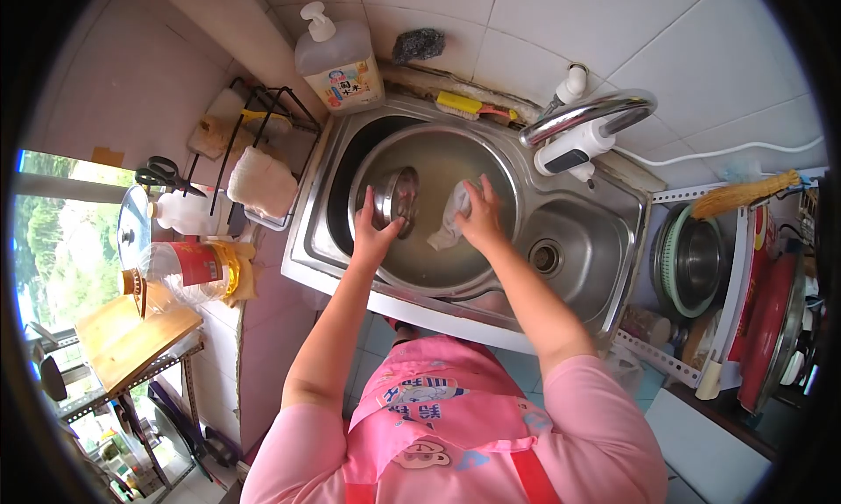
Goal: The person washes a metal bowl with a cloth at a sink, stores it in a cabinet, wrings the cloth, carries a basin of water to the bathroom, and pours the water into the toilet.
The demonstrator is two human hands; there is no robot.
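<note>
Steel bowl (405, 195) and cloth (448, 223) in hand at the basin (429, 133)

Cloudy water (405, 259) is standing in the basin, which is sitting in the larger compartment of the sink (585, 272). The left hand (379, 220) is curving half open around the bowl, thumb apart from fingers, gripping it as it is tilting within the basin's left half. The right hand (480, 213) is bending its fingers in on the cloth, holding it bunched just right of the basin's middle. Whether the bowl is touching the basin's floor, I cannot tell.

Behind the basin, a yellow brush (464, 104) is lying on the ledge. A bottle (346, 76) is standing behind it to the left, and a tap (583, 140) is arching behind it to the right. Left of the basin, a wire rack (289, 110) is holding a pale sponge (263, 184).
</note>
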